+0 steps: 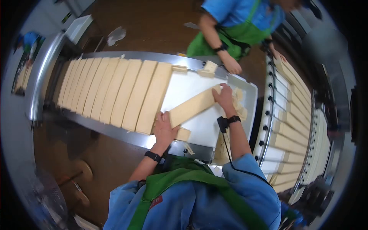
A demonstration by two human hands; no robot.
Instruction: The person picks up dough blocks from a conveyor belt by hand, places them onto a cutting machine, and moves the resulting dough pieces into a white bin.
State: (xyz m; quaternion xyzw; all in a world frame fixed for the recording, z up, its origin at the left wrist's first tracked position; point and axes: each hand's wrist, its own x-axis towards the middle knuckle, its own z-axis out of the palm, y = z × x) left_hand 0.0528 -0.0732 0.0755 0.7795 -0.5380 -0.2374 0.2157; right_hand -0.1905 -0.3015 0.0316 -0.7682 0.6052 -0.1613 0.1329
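Note:
A long, flat, pale-yellow dough slab (195, 106) lies slantwise over the white belt. My left hand (165, 128) grips its lower left end, fingers beside the nearest slab of the row. At the upper right end, my right hand (224, 97) is closed around the slab, thumb on the near edge and fingers on the far one. To the left, a row of similar slabs (126, 94) lies side by side. A short dough piece (183, 134) rests just right of my left hand.
A white bin (251, 99) with dough scraps (239, 109) stands right of the belt. Small offcuts (209, 68) lie at the far edge. A co-worker's hand (231, 64) is close to the bin. Further right, another conveyor (283, 134) carries more slabs. A cable hangs from my right wrist.

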